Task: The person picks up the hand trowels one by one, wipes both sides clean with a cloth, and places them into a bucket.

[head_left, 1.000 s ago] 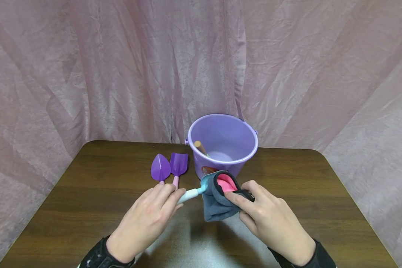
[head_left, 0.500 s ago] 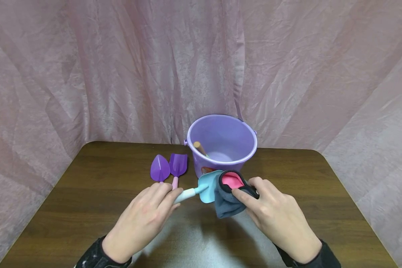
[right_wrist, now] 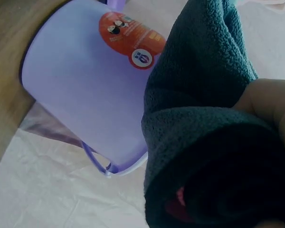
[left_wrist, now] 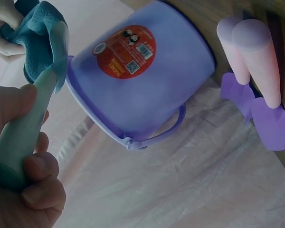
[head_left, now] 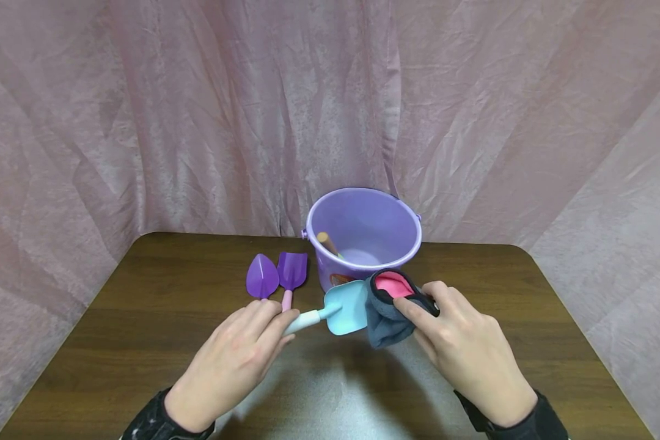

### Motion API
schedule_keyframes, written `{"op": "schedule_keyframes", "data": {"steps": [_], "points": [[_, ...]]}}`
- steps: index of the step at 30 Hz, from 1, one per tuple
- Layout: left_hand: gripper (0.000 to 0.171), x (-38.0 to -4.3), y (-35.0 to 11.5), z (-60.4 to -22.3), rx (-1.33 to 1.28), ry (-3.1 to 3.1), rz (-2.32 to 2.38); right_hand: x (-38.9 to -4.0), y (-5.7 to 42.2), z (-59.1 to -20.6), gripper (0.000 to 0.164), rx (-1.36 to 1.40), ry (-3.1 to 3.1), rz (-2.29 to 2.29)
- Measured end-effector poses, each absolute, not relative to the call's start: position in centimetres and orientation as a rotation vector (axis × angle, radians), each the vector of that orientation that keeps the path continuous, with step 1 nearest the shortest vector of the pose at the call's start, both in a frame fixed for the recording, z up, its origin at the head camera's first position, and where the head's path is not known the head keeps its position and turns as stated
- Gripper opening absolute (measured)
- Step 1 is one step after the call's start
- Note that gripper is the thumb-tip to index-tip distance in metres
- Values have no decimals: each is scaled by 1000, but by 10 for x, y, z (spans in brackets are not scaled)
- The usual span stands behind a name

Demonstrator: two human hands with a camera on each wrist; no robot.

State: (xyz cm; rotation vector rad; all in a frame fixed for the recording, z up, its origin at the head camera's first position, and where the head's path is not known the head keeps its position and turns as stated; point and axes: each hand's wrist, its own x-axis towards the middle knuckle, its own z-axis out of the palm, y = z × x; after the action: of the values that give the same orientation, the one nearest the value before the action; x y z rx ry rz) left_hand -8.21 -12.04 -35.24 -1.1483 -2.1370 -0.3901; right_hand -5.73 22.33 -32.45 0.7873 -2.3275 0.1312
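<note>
In the head view the light blue shovel (head_left: 348, 308) was slightly below the centre of the frame, its handle gripped in the curled fingers of the left hand (head_left: 233, 357), while the right hand (head_left: 470, 348) pinched a grey-blue cloth (head_left: 387, 324) at the blade's right edge. Above them, the purple bucket (head_left: 363, 226) stood upright on the brown table (head_left: 528, 305), and left of centre lay a pointed purple shovel (head_left: 262, 278) and a square purple shovel (head_left: 293, 271).

The shovel (head_left: 346, 307) looks smooth plastic, the cloth (head_left: 387, 322) rough and fuzzy.

In the head view, the left hand (head_left: 233, 354) partly hides the pink handles (head_left: 287, 300)
</note>
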Motion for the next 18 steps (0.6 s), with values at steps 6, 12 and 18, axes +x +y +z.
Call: {"op": "schedule_keyframes", "data": {"steps": [6,12,18], "points": [[43,-82,-120,-353,-1161,-2138,-379,-58,226,-323,38,752,-2323,156],[43,-81,-118,-353,-1179,-2127,-364,-59,227,-322,42,741,-2336,186],[42,-80,-117,-356,-1194,-2147,-348,-59,227,-322,43,746,-2337,225]]}}
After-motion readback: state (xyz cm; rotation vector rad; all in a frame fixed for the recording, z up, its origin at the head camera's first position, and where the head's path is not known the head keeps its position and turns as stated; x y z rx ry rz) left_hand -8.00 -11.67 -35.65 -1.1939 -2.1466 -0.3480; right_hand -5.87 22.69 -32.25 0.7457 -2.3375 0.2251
